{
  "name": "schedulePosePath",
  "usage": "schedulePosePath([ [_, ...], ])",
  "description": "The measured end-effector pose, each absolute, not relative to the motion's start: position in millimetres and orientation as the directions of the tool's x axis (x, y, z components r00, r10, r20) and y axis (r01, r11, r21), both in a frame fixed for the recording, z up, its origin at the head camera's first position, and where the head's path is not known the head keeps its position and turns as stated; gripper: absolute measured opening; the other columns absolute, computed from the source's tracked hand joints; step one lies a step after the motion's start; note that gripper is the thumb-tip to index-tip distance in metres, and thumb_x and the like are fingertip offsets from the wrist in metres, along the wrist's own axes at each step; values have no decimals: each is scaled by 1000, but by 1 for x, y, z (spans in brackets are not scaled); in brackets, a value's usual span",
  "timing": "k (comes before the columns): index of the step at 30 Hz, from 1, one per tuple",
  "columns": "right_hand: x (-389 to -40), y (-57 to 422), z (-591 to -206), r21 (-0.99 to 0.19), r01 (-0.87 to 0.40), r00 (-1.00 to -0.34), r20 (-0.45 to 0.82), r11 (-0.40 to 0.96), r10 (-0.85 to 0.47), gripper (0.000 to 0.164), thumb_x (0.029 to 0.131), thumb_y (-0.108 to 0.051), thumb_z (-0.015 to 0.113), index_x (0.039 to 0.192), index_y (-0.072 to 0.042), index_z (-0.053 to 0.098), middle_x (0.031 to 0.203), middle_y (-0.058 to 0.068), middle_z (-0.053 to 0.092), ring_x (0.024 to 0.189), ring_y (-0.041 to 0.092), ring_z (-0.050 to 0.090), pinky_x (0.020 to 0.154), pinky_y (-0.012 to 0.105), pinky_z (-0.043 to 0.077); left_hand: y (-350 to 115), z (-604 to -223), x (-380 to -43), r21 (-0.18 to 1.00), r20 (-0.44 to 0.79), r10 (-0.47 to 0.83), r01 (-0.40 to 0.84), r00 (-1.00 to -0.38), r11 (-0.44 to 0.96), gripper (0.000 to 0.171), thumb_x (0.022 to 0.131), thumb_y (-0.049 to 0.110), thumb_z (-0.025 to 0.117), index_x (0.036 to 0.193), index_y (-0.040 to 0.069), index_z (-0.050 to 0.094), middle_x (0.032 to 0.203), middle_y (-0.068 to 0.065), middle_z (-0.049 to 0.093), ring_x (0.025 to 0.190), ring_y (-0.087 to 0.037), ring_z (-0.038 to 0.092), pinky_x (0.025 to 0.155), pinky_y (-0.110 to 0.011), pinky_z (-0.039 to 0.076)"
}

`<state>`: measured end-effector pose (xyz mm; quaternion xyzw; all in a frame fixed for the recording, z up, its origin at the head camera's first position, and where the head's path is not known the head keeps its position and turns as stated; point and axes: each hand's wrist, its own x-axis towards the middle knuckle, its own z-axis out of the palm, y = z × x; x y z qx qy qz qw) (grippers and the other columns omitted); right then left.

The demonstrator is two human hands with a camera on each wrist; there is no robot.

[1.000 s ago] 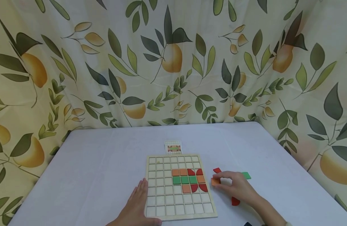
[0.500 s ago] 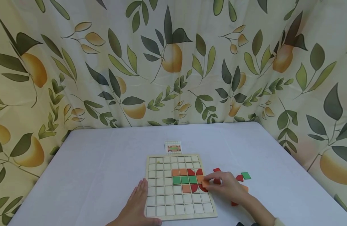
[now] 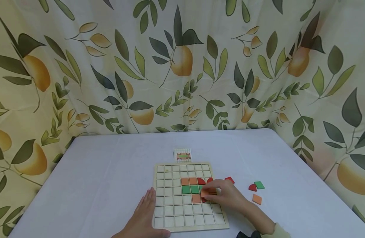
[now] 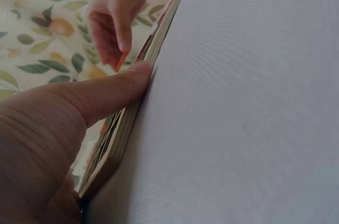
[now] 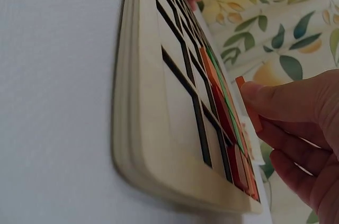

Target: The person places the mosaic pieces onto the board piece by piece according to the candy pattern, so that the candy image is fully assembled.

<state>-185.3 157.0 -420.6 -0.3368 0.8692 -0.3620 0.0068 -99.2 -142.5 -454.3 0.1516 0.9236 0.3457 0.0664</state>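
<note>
Orange square (image 3: pixel 204 193) has come in over the board

It has moved toward nine o'clock, from above the table (image 3: pixel 111 181) to just above the wooden board (image 3: pixel 194 228). The right hand (image 3: pixel 225 195) pinches it between thumb and fingers. The right wrist view shows it apart from the board. The left hand (image 3: pixel 146 211) has straight fingers along the board's nine o'clock side, with its thumb near seven o'clock.

To do this well, I think the square should be kept flat, lined up with one slot, and let down gently, so the green pieces (image 3: pixel 190 189) don't get bumped. The left hand should keep the board from sliding.

A second ago, a spare orange piece (image 3: pixel 257 199) at three o'clock was hidden; now it shows. The right hand now covers some of the red pieces (image 3: pixel 201 181) on the board. The left hand looks the same.
</note>
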Motion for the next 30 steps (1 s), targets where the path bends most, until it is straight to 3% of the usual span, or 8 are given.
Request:
schedulePosePath([
  [4, -187, 150, -422, -616, -636, -727, 276, 465, -629, 21, 80, -23, 72, 97, -11, 71, 89, -10, 66, 79, 9, 58, 72, 28, 50, -142, -454, -100, 657, -19, 326, 234, -945, 716, 131, 60, 68, 69, 142, -11, 5, 149, -25, 4, 137, -35, 0, 107, -35, -6],
  [7, -189, 146, -424, -608, -667, -698, 308, 431, -646, 20, 80, -20, 73, 97, -10, 71, 90, -9, 66, 79, 8, 58, 71, 28, 51, -142, -454, -101, 644, -19, 327, 239, -945, 727, 131, 60, 68, 69, 142, -12, 5, 149, -26, 4, 137, -36, 1, 106, -52, 7],
  [17, -188, 129, -425, -640, -674, -671, 320, 370, -668, 21, 79, -19, 73, 98, -8, 71, 94, -5, 68, 88, 9, 60, 76, 29, 50, -142, -453, -101, 643, -38, 321, 222, -946, 733, 131, 60, 69, 69, 142, -12, 6, 149, -26, 4, 137, -36, 1, 106, -53, 7],
  [25, -186, 117, -429, -636, -711, -623, 371, 301, -688, 18, 80, -19, 72, 96, -9, 71, 92, -6, 68, 85, 8, 61, 73, 27, 51, -143, -453, -101, 648, -51, 327, 218, -944, 730, 129, 62, 69, 67, 142, -11, 5, 149, -25, 4, 137, -36, 1, 106, -53, 7],
  [30, -183, 114, -429, -670, -660, -661, 304, 339, -686, 20, 80, -20, 73, 97, -11, 71, 93, -8, 67, 83, 7, 58, 71, 24, 50, -142, -453, -101, 644, -42, 326, 224, -944, 732, 129, 62, 69, 67, 142, -11, 5, 149, -25, 4, 137, -35, 1, 106, -53, 8],
])
